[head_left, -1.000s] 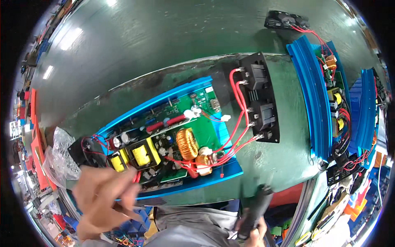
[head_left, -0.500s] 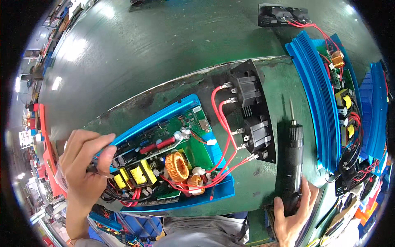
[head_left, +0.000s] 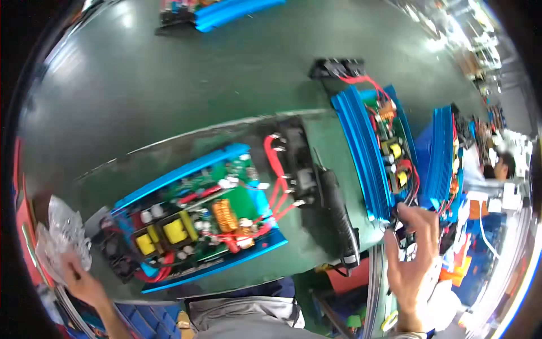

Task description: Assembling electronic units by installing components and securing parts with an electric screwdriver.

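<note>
My left hand [head_left: 83, 282] is at the crumpled clear plastic bag [head_left: 63, 234] by the left table edge; its blurred fingers overlap the bag, and I cannot make out a grip. My right hand [head_left: 416, 257] is open, thumb and fingers apart, just below the near end of a blue-finned inverter housing [head_left: 361, 152]. A black electric screwdriver [head_left: 339, 212] lies free on the table, bit pointing away. In front of me sits an open blue housing with a circuit board [head_left: 240, 206], yellow transformers and a copper coil. Red wires join it to a black socket panel [head_left: 296, 161].
Another blue housing [head_left: 439, 158] stands further right, and part of one [head_left: 237, 12] shows at the far edge. A second black socket panel [head_left: 339, 68] lies behind, wired in red. The left side has a red-orange edge [head_left: 25, 220]. Beyond the right-hand shelving is another person [head_left: 502, 166].
My right hand has let go of the screwdriver and moved right to the second housing. My left hand has left the near housing for the plastic bag. The view has swung right.
</note>
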The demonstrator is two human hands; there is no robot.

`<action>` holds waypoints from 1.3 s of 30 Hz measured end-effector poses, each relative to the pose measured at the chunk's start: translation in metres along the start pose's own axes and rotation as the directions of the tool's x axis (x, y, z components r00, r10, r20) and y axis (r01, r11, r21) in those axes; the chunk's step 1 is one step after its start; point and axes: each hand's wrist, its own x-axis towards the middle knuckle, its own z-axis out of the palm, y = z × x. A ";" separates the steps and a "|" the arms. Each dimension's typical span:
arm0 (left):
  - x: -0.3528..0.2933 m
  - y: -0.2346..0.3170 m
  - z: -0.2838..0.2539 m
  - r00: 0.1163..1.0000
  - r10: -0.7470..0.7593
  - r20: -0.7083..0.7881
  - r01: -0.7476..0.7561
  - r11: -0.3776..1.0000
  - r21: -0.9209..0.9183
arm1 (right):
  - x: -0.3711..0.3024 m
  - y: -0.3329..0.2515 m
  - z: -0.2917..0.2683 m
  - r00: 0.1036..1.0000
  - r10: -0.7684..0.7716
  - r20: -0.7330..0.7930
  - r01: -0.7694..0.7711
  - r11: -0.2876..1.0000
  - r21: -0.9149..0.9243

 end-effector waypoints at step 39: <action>-0.069 0.022 0.012 0.951 -0.017 0.308 0.134 0.922 -0.364 | 0.315 -0.021 0.007 0.708 -0.614 0.348 0.689 0.495 -0.529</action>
